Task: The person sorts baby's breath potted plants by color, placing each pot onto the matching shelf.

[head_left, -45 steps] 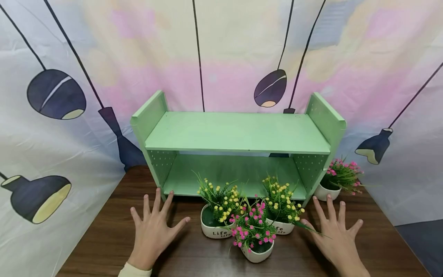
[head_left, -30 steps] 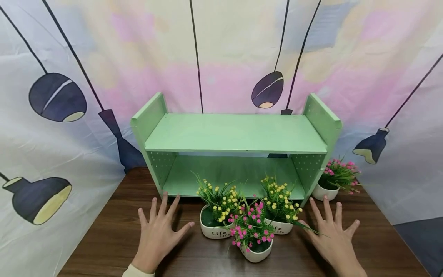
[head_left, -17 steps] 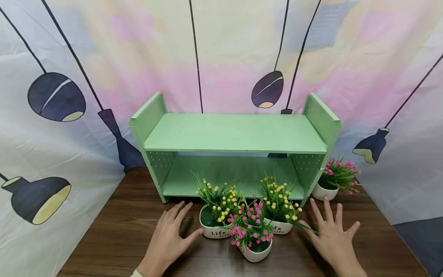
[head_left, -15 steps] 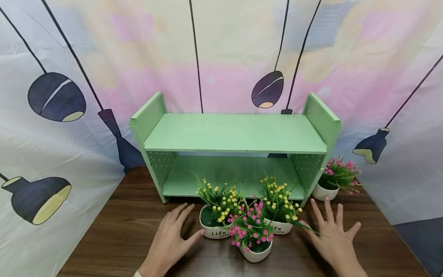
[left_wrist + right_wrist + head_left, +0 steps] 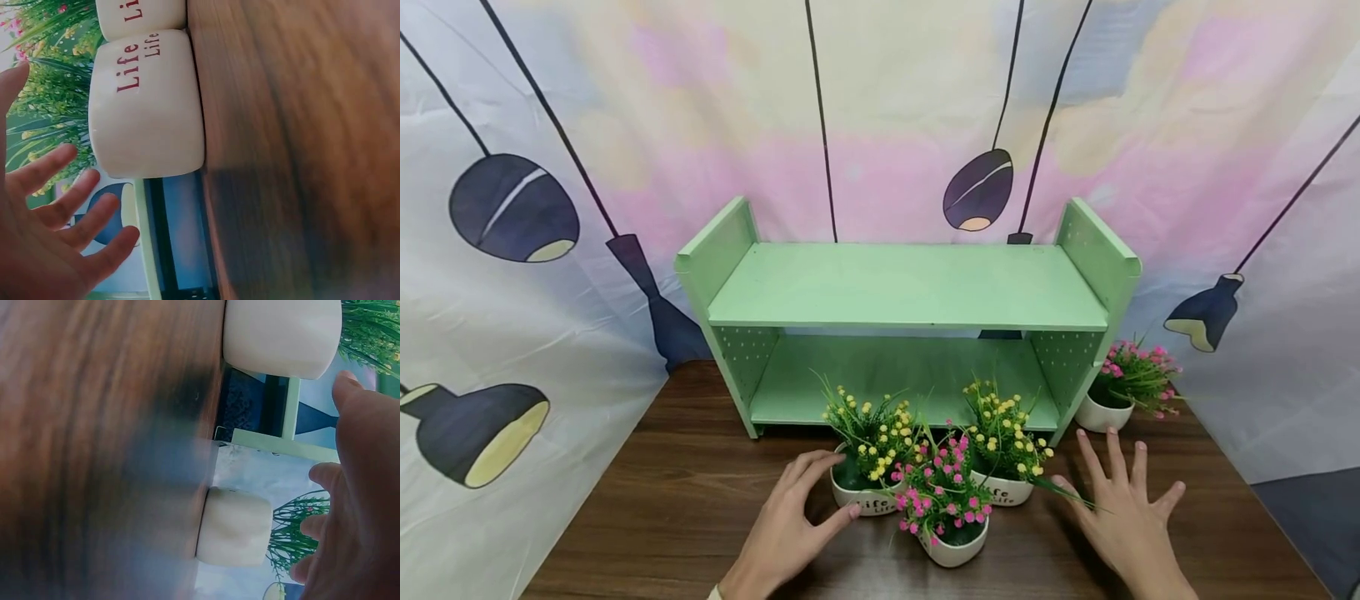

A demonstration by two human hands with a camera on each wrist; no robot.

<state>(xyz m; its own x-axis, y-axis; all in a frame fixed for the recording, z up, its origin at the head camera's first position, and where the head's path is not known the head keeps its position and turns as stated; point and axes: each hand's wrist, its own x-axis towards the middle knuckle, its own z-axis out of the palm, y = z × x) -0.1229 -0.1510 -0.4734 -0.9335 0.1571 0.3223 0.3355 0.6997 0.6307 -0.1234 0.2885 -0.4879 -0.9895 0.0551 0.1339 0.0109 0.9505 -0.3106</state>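
A white pot of yellow flowers [image 5: 872, 502] lettered "Life" stands left of the table's middle. My left hand [image 5: 790, 521] is at its left side, fingers loosely bent and thumb near the pot's front; in the left wrist view the fingers [image 5: 94, 215] show spread, with nothing held. In front stands a pot of pink flowers [image 5: 955, 550], partly covering a second pot of yellow flowers [image 5: 1011, 492]. My right hand [image 5: 1123, 521] lies with spread fingers to the right of that pot, holding nothing. Whether either hand touches a pot, I cannot tell.
Behind the pots stands a green two-tier shelf [image 5: 910, 287] with raised side panels. Another pink-flowered pot [image 5: 1105, 412] is beside its right end. All stand on a dark wooden table [image 5: 647, 500], backed by a curtain [image 5: 895, 108] printed with lamps.
My left hand has moved right from the spot before the shelf's left end to the left yellow-flowered pot, its fingers drawing together and bending. The right hand stays almost in place.
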